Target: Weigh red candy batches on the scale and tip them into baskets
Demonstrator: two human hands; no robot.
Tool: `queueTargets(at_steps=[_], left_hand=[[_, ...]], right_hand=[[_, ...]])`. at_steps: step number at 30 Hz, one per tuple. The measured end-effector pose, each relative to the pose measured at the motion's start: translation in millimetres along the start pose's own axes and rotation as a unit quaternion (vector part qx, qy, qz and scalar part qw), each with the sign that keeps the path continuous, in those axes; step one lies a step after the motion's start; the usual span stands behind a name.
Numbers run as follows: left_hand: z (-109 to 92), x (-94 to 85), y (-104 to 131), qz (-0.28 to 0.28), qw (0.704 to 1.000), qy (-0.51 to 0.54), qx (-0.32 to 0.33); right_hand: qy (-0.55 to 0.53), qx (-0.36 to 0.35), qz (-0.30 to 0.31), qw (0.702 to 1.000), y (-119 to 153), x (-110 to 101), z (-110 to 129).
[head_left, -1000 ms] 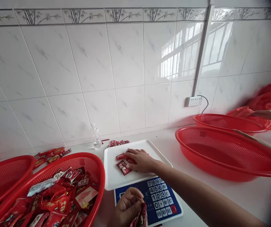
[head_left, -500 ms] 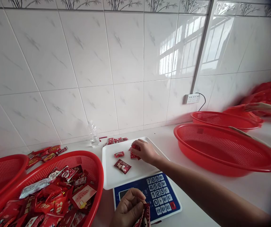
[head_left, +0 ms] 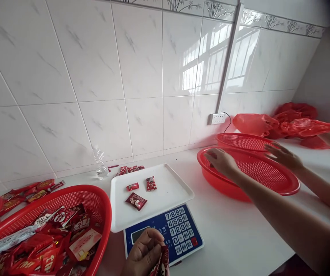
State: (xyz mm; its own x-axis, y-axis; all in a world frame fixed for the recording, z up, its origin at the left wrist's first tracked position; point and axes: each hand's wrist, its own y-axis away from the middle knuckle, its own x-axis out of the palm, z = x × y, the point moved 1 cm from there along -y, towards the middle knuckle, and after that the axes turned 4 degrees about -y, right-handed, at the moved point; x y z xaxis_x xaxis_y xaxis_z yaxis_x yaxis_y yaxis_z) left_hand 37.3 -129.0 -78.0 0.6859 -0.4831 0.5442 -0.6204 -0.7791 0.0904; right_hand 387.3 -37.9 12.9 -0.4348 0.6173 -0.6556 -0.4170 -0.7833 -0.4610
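Observation:
At the bottom centre, my left hand point(head_left: 146, 251) is closed on dark red snack packets point(head_left: 162, 262), in front of the blue scale point(head_left: 162, 230). My right hand point(head_left: 222, 163) hangs over the near rim of the large red basket point(head_left: 225, 188), fingers curled around a small red packet, mostly hidden. On the scale's white tray point(head_left: 170, 191) lie a small red wrapped candy point(head_left: 132, 186), a patterned red packet point(head_left: 151, 183) and a dark red packet point(head_left: 136, 201).
A red basket point(head_left: 104, 214) heaped with snack packets stands at left. Loose packets point(head_left: 35, 191) and a clear bottle point(head_left: 99, 163) lie along the wall. At right, a co-worker's hand point(head_left: 286, 157) reaches over the basket; another hand holds a red plastic bag point(head_left: 306, 126).
My right hand has moved from the tray rightward to the large red basket, leaving the patterned packet behind. The view has turned right. A co-worker's hand has come over the basket.

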Motion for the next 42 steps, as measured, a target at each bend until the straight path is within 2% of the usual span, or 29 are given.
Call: queueTargets(at_steps=[2,4,7,10,12,15,17,19,24,30,33,37,42], left_hand=[[0.0,-0.4,0.0,0.003,1.000,-0.005,0.003],[-0.1,-1.3,-0.1,0.010,1.000,-0.006,0.010],[-0.1,-1.6,-0.3,0.020,1.000,-0.001,0.018],[0.3,-0.8,-0.8,0.022,0.999,0.007,0.027],[1.0,-0.7,-1.2,0.021,0.999,0.008,0.032],[2.3,-2.1,-1.3,0.020,0.999,-0.004,0.033],[3.0,-3.4,-1.3,0.018,0.999,-0.019,0.036],[3.3,-4.2,-1.4,0.013,0.999,-0.032,0.037],[2.6,-1.8,-1.2,-0.004,0.999,-0.026,0.028],[2.6,1.2,0.1,-0.008,0.999,-0.026,0.021],[3.0,0.2,0.0,-0.007,0.999,-0.026,0.029],[4.6,-1.7,-1.2,-0.006,0.999,-0.022,0.024],[6.4,0.3,-1.9,0.000,1.000,-0.021,0.024]], right_hand=[[0.049,0.024,0.011,0.998,-4.4,-11.9,-20.3],[0.082,0.034,0.036,0.995,-5.9,-14.1,-29.9],[0.100,-0.003,0.078,0.992,-1.6,2.8,-16.8],[0.075,-0.097,0.148,0.981,16.6,40.8,27.4],[0.046,-0.166,0.217,0.961,37.5,70.7,66.1],[0.017,-0.238,0.317,0.918,70.4,109.9,121.2],[0.014,-0.264,0.415,0.871,85.4,129.7,148.6],[0.026,-0.290,0.432,0.854,91.4,142.7,166.5],[0.027,-0.342,0.376,0.861,88.1,155.5,178.1],[0.029,-0.330,0.307,0.892,87.7,157.9,166.1],[0.024,-0.317,0.273,0.908,84.4,150.0,155.6],[0.025,-0.272,0.193,0.942,60.2,114.7,124.6],[0.089,-0.159,0.078,0.980,15.2,43.4,57.3]])
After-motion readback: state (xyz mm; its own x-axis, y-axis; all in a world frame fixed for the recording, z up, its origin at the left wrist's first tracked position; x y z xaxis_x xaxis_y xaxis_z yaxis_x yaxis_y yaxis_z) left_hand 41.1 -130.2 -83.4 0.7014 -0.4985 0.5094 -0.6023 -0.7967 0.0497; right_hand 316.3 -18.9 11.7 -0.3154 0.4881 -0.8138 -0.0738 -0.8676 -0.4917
